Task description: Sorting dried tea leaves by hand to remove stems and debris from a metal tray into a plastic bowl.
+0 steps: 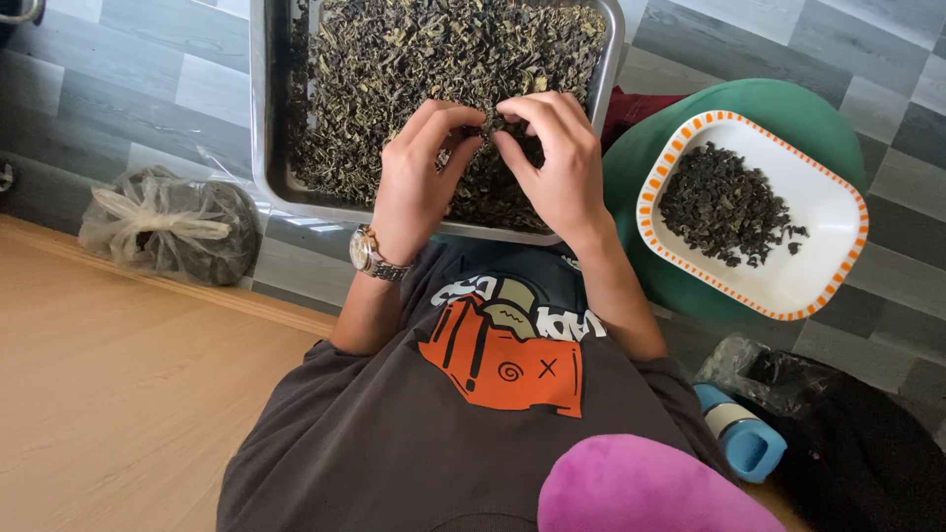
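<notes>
A metal tray point(260, 118) on the floor is filled with dried green-brown leaves point(394, 59). Both my hands meet over its near edge. My left hand point(419, 172), with a wristwatch point(367, 252) on the wrist, pinches a small dark bit of leaf together with my right hand point(554, 158); the fingertips of both touch at that bit. To the right, a white oval dish with an orange-dashed rim point(828, 227) holds a smaller heap of darker sorted leaves point(724, 202).
The dish rests on a green round stool point(778, 99). A tied clear plastic bag point(168, 227) lies left of the tray. A blue bottle point(744, 438) and dark bag lie at lower right. A pink object point(641, 488) is at bottom. Wooden flooring is at left.
</notes>
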